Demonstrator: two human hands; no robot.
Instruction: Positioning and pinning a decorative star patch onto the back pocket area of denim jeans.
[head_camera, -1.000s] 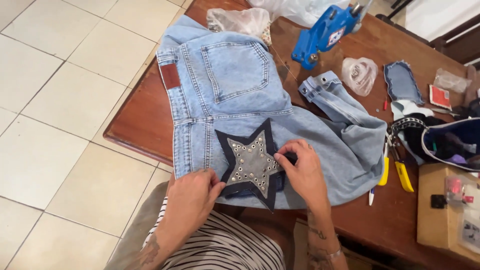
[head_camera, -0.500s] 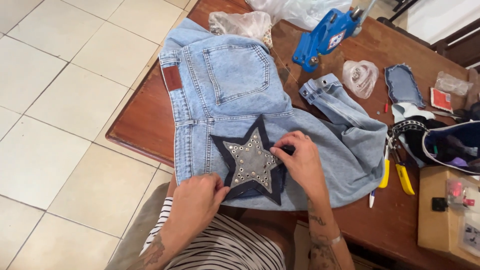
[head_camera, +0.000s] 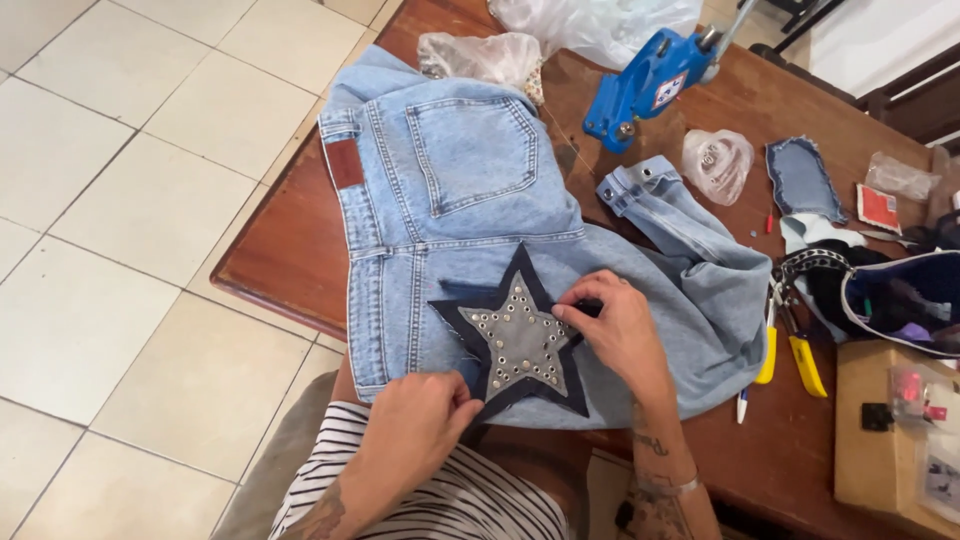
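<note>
Light blue jeans (head_camera: 470, 190) lie spread on a brown wooden table (head_camera: 290, 250), back pocket up. On them rests a dark blue star patch (head_camera: 515, 340) with a grey studded centre. My right hand (head_camera: 615, 330) pinches the star's right point between thumb and fingers. My left hand (head_camera: 425, 420) grips the star's lower left point and the denim edge at the near side of the table.
A blue hand press tool (head_camera: 650, 80) stands at the back. Clear plastic bags (head_camera: 480, 55), a small denim scrap (head_camera: 800, 180), yellow-handled pliers (head_camera: 790, 355), a dark bag (head_camera: 900, 295) and a cardboard box (head_camera: 895, 430) crowd the right side. White floor tiles lie to the left.
The star patch has shifted slightly left and up on the jeans as both hands adjust it. My right hand stays on its right point.
</note>
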